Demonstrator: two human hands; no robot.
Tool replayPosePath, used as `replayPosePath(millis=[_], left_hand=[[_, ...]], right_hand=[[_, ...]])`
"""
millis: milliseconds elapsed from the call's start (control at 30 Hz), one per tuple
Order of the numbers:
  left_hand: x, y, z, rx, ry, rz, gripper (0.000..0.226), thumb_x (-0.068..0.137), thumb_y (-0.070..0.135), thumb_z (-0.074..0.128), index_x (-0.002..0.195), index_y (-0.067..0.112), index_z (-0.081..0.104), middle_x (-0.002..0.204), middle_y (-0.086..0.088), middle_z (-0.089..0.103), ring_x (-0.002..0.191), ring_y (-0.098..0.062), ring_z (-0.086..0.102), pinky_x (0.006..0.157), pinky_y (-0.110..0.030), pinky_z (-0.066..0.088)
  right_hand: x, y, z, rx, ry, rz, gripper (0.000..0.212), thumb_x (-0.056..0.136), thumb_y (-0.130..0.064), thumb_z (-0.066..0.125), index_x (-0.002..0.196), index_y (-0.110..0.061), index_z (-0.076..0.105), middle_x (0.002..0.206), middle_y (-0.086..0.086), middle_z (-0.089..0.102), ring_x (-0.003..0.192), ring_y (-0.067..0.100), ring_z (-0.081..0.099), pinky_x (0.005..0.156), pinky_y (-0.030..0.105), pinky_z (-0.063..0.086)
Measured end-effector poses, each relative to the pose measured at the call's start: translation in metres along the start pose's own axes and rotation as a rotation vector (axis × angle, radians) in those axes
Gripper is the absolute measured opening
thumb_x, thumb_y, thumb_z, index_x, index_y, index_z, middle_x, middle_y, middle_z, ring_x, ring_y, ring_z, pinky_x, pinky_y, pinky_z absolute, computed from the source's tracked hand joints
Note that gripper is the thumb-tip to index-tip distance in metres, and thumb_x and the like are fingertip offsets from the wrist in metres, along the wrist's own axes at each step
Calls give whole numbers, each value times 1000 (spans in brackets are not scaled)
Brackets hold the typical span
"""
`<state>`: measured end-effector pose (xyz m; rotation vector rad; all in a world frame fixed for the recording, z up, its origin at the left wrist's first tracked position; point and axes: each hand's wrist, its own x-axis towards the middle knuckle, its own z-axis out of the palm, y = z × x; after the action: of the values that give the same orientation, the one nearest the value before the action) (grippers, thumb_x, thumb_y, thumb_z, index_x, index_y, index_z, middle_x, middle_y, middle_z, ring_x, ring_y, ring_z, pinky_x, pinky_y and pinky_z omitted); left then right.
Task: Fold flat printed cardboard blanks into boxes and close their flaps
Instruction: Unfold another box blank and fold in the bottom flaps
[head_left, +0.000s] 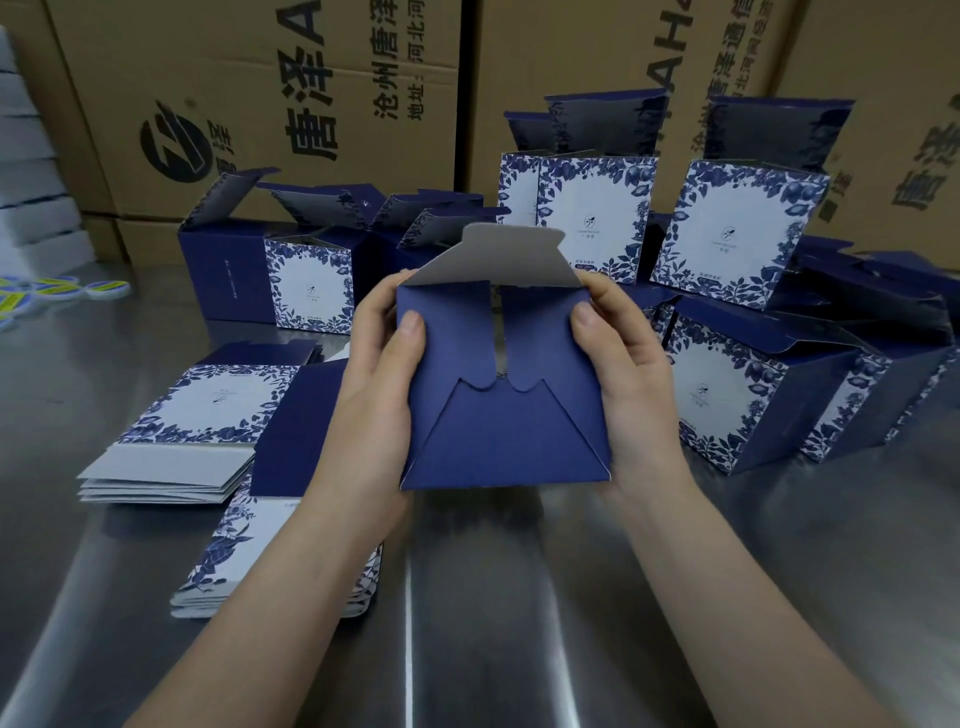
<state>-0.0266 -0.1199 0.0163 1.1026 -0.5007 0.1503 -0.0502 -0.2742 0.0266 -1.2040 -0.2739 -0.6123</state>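
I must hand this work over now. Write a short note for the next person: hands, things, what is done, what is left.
Left hand and right hand: grip the blue box by its sides, thumbs on the folded flaps, over the metal table.
Done: on the near end, two side flaps and the lower flap are folded in.
Left: the grey-backed flap stands open; fold and tuck it.
Flat blanks lie stacked at the left; folded boxes, flaps open, stand behind and at the right.
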Motion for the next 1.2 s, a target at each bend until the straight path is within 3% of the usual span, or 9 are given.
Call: replayPosePath(millis=[200,433,533,700,967,1100,1200], left_hand=[[1,-2,-2,1,-16,-8,26,104,30,43,117,49,57,117,19,67,103,-5,67,69,-21,55],[1,0,-5,-44,-51,3,42,92,37,51,134,36,48,132,8,62,115,-14,64,84,-30,57],[2,-1,-7,-66,-33,10,39,98,31,48,137,32,47,130,8,64,111,-12,66,79,-26,57],[2,-3,-7,-37,-21,36,34,103,22,43,135,34,48,126,11,66,108,-8,67,75,-21,55],[1,0,-11,-82,-134,-21,56,97,31,50,150,35,31,141,9,56,123,-12,59,89,-29,55],[1,-1,-11,-88,-133,-24,60,97,26,49,152,35,28,144,9,53,124,-12,59,91,-31,55],[2,-4,-10,-79,-127,-12,57,99,22,44,152,35,28,143,10,54,123,-11,59,89,-28,55]], right_hand=[[0,0,0,6,31,8,25,90,-13,61,101,-30,74,103,-6,74,93,9,68,78,23,55],[-3,-2,1,38,-114,52,36,91,-18,57,124,-33,63,124,-6,67,110,10,64,83,22,53],[-4,1,3,16,-154,59,42,91,-16,54,128,-34,56,127,-8,65,114,10,62,86,23,53],[-3,4,2,-9,-134,48,40,90,-16,54,124,-37,60,130,-10,63,119,12,60,93,26,52],[-1,2,-6,-49,-238,53,49,98,-17,45,145,-27,42,137,-12,57,127,10,54,98,25,48],[0,3,-7,-81,-246,50,51,94,-15,45,141,-32,43,143,-13,51,132,10,48,111,33,39],[0,4,-7,-79,-228,37,49,92,-13,45,136,-36,47,140,-15,54,131,9,49,111,35,39]])
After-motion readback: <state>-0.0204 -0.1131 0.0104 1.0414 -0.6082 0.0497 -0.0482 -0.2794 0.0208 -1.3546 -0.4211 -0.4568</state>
